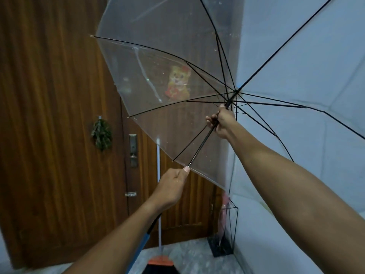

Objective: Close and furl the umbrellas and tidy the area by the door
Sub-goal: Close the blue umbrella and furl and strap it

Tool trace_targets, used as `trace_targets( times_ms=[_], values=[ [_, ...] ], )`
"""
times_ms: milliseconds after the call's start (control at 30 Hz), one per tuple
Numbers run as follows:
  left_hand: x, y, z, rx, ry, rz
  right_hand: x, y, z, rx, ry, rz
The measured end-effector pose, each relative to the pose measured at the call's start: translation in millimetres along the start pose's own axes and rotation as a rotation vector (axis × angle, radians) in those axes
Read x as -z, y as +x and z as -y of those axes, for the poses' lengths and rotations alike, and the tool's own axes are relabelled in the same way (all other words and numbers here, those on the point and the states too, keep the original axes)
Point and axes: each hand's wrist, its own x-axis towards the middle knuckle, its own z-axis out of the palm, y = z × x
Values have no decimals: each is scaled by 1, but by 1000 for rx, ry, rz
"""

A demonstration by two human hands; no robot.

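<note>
A clear umbrella (pixel 158 80) with black ribs is spread open in front of me, its canopy facing the door. My left hand (pixel 171 186) grips the lower end of its black shaft (pixel 201 145). Higher up, my right hand (pixel 222 121) is curled round the shaft just below the hub where the ribs meet. Water drops dot the canopy. A pink furled umbrella (pixel 224 214) stands in a black wire stand (pixel 233 230) at the corner by the wall.
The brown wooden door (pixel 59 115) with a lock plate (pixel 133 151) and a small green wreath (pixel 101 133) fills the left. A broom (pixel 161 262) with a pale handle leans against the door. The white wall (pixel 296 224) rises on the right. The floor is grey tile.
</note>
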Motion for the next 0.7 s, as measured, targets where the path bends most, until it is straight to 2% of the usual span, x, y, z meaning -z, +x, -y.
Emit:
trace_targets(
  times_ms=[233,367,500,700],
  values=[
    [-11,49,-1,-7,-24,18,0,23,-15,-15,68,0],
    [-11,88,13,2,-33,8,-9,35,-44,-80,127,88],
    [-9,127,41,6,-157,42,-15,58,-52,-150,176,169],
    [9,179,63,-55,-230,147,-41,119,-56,38,171,31]
  ],
)
